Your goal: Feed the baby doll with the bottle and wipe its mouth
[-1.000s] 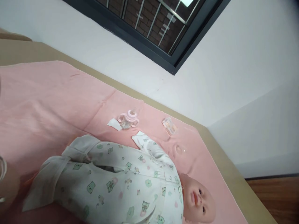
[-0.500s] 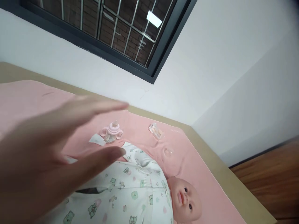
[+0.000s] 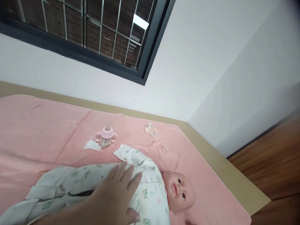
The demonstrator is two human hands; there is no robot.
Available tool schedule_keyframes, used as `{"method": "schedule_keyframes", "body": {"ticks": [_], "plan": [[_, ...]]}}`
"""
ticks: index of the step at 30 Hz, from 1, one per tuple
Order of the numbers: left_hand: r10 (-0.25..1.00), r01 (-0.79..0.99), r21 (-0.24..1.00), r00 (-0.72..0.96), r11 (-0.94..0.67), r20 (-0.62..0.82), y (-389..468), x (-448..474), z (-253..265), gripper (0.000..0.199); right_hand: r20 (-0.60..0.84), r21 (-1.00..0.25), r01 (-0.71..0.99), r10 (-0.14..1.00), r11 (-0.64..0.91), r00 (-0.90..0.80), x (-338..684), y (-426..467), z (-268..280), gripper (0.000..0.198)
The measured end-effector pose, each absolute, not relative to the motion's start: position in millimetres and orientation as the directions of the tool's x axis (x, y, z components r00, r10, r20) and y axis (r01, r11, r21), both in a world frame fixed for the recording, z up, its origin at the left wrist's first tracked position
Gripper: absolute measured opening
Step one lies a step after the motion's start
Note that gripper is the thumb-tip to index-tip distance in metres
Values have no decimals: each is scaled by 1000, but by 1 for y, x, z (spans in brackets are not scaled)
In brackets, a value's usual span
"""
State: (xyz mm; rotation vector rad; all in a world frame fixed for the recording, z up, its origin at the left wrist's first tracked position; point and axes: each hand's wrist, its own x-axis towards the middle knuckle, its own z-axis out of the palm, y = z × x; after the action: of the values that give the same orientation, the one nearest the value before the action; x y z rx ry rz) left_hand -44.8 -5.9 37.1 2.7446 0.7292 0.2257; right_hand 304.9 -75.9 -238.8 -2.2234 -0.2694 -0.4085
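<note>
A baby doll (image 3: 179,192) lies on its back, its head toward the right. It wears a white sleepsuit (image 3: 152,195) printed with green bears and other small figures. My left hand (image 3: 114,193) rests palm down on the doll's chest and belly, fingers slightly spread and thumb toward the bottom edge. A thin bracelet (image 3: 38,218) circles my left wrist. The palm hides part of the suit's front, and a dark gap shows between the legs. My right hand is not seen; a small brownish shape at the bottom edge cannot be made out.
A pink sheet (image 3: 58,122) covers the beige surface (image 3: 211,156). Beyond the doll stand a pink two-handled baby bottle (image 3: 106,136), a white tissue-like piece (image 3: 92,145), a small clear packet (image 3: 151,130) and a clear round item (image 3: 164,149). A barred window (image 3: 105,34) is above.
My left hand came down from its blurred, raised place at the left onto the doll's torso. The camera view shifted slightly, and more of the doll's legs shows now.
</note>
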Motion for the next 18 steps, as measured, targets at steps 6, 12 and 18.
{"method": "schedule_keyframes", "body": {"ticks": [6,12,18], "plan": [[534,469,359,840,-807,101,7,-22,11,63,294,-868,104,-333,-486,896,319,-43,-235,67],[533,447,424,839,-788,107,14,-19,13,53,258,-708,291,149,-643,955,298,-65,-225,46],[530,434,424,837,-795,136,12,-18,13,52,278,-640,519,458,-567,844,245,-157,-184,37]]}}
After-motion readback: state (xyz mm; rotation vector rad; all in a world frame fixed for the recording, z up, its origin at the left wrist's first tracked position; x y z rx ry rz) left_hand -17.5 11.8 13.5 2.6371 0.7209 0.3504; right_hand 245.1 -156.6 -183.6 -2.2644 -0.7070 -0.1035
